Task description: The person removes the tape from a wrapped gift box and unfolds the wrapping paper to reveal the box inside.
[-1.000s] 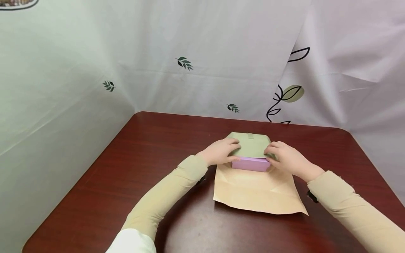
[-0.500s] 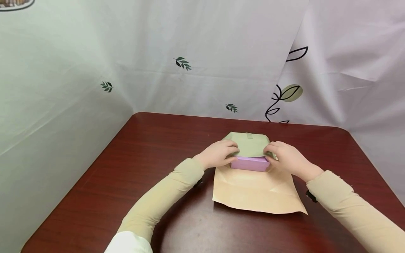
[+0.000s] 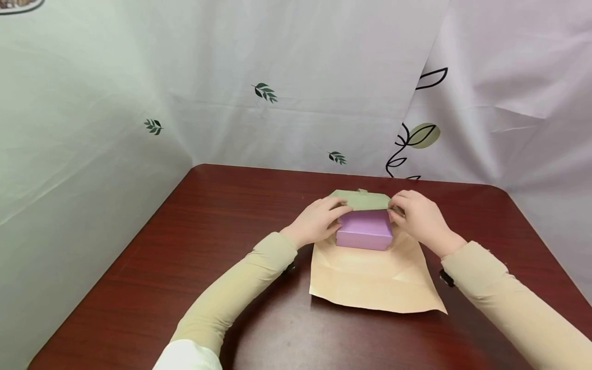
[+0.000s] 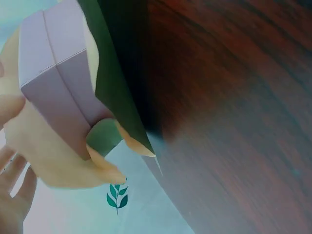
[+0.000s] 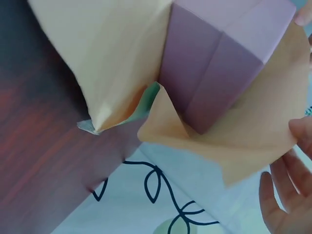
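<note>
A purple box (image 3: pixel 363 235) sits on wrapping paper (image 3: pixel 376 282), tan inside and green outside. The paper's far flap (image 3: pixel 365 200) stands raised behind the box, its green side facing the head camera. At the flap's left side, my left hand (image 3: pixel 316 218) pinches the paper. My right hand (image 3: pixel 418 216) pinches the flap's right corner, thumb on the tan side in the right wrist view. Both wrist views show the box (image 4: pixel 53 63) between tan folds of paper (image 5: pixel 243 141). Its far side is hidden behind the flap in the head view.
A small strip of tape (image 3: pixel 363 191) is stuck on the green flap. The dark red wooden table (image 3: pixel 185 241) reaches back to a white cloth backdrop (image 3: pixel 296 118) printed with leaves. The tan near sheet spreads toward the table's front.
The green flap has lifted off the box's top and gone back, uncovering more purple. Both hands have moved slightly away with it, the right more; the view has shifted a little.
</note>
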